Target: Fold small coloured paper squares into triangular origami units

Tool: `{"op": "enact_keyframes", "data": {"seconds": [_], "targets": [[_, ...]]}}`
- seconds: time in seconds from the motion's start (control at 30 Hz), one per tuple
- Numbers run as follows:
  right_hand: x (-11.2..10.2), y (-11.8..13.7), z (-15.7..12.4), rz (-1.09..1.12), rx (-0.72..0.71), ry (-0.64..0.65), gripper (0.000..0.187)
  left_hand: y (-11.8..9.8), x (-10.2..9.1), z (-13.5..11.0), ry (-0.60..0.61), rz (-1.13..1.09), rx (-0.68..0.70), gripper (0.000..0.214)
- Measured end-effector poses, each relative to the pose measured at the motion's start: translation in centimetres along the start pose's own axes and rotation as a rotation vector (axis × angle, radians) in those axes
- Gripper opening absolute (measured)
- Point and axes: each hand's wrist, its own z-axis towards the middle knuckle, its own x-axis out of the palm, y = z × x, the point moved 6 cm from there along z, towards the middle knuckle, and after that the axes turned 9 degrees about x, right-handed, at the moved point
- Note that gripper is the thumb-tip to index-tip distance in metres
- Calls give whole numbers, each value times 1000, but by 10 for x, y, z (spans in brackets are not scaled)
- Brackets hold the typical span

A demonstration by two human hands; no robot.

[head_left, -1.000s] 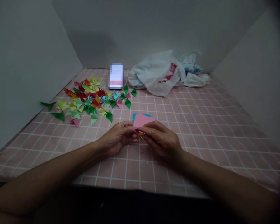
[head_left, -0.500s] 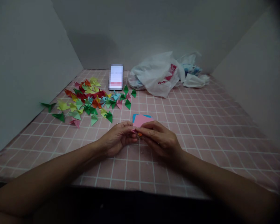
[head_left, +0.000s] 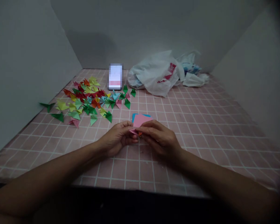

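Observation:
Between my two hands is a small folded piece of pink paper (head_left: 133, 132), mostly covered by the fingers. My left hand (head_left: 118, 137) pinches its left side between thumb and fingers. From the right, my right hand (head_left: 162, 137) grips the other side, fingertips pressed together. An orange bit shows by the right fingertips; I cannot tell what it is. Just beyond the hands lies a stack of square paper sheets (head_left: 142, 119), pink on top with blue poking out beneath. Many folded paper cranes (head_left: 91, 108) in green, yellow, red and pink are spread to the left.
A phone (head_left: 115, 77) with a lit, blurred screen stands upright at the back. White plastic bags (head_left: 157, 73) lie to its right against the wall. The table wears a pink checked cloth (head_left: 196, 124), with walls on the left, back and right.
The hands stay in nearly the same place. Slightly more of the pink folded paper shows between the fingertips. The whole view has shifted a little.

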Motion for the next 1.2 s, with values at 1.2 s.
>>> {"op": "enact_keyframes", "data": {"seconds": [1.2], "targets": [[0,-1,0,-5,32,22,12,0,1,-1,10,116,32,21]]}}
